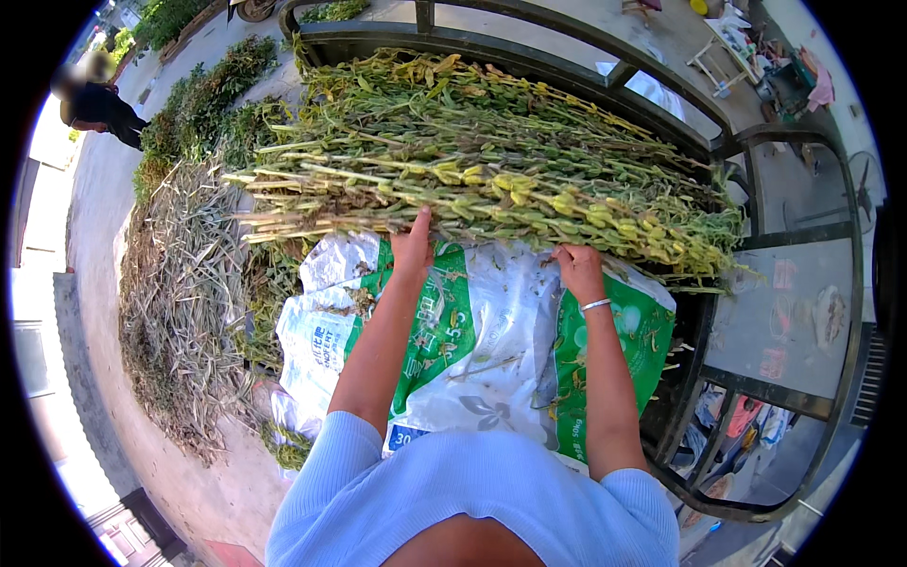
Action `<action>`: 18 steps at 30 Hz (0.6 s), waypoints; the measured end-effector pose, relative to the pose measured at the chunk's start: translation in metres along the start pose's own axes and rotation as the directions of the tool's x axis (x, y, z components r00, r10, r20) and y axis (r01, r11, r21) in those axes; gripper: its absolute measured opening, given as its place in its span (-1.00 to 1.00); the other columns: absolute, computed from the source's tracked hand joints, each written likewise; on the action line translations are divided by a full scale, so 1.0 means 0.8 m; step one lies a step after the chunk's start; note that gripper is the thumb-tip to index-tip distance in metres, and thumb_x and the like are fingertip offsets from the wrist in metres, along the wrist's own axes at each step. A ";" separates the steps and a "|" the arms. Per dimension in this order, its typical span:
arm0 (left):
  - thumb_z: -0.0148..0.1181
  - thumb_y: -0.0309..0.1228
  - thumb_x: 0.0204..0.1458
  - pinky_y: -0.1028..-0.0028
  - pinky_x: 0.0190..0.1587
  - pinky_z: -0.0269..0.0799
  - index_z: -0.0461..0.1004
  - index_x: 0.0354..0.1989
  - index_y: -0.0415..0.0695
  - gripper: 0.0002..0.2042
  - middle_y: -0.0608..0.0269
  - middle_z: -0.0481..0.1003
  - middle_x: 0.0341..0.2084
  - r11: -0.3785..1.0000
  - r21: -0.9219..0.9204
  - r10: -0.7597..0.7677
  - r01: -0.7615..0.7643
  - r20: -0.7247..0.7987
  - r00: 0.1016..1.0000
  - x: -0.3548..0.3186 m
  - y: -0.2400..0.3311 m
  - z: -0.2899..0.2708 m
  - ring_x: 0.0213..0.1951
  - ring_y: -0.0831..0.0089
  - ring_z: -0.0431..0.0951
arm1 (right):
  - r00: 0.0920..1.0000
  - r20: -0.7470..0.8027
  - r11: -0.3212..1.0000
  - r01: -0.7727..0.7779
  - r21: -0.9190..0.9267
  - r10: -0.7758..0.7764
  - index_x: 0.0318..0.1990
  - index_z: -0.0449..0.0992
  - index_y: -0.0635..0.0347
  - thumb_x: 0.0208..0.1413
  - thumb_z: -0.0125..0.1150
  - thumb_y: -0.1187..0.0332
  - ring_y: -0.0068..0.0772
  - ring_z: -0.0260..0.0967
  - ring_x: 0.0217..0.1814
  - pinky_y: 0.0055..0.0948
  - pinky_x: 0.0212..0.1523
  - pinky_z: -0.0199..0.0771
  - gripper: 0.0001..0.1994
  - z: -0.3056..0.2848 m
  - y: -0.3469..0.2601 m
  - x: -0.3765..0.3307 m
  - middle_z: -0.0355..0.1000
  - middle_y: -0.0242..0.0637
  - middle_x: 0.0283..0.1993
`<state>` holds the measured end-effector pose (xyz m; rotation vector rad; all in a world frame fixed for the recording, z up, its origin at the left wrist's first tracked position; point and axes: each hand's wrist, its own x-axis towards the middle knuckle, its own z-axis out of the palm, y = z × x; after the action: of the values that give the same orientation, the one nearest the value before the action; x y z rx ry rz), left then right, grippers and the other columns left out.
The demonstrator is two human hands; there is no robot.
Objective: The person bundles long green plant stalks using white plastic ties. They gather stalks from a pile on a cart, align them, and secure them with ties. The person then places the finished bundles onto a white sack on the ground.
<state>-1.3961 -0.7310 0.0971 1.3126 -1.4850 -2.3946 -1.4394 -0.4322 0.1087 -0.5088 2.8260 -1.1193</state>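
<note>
A thick pile of cut stalks [453, 151] with green and yellow pods, which look like sesame, lies across the upper middle, cut ends to the left. My left hand [413, 248] is closed on the near edge of the pile, its thumb up over the stalks and its other fingers mostly hidden. Further right, my right hand [579, 269] is curled closed at the same edge, with its fingertips partly out of sight among the stalks. Beneath both forearms lies a white and green woven sack [496, 331], creased and strewn with bits of dry leaf.
A dark metal rail frame [614, 76] runs behind and to the right of the pile, with a grey panel [779, 317]. Dry stalks [179, 312] and leafy plants [208, 104] lie on the ground at left. A person [104, 109] stands at the far left.
</note>
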 end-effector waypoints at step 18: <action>0.01 -0.17 0.18 0.64 -0.74 -0.11 0.44 -0.32 -0.23 -0.68 0.38 0.39 -0.60 0.962 0.247 -0.216 0.120 0.411 0.886 -0.199 -0.051 -0.108 -0.74 0.77 0.06 | 0.853 0.392 0.868 -0.449 0.213 0.345 -0.38 0.62 0.27 0.04 0.17 0.23 -0.58 0.21 -0.62 -0.46 -0.51 0.26 -0.74 -0.002 0.007 -0.025 0.41 -0.43 -0.59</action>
<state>-1.2210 -0.7027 0.1515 1.0125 -1.8530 -2.8540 -1.4224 -0.4210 0.1045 -0.0639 2.2600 -1.1961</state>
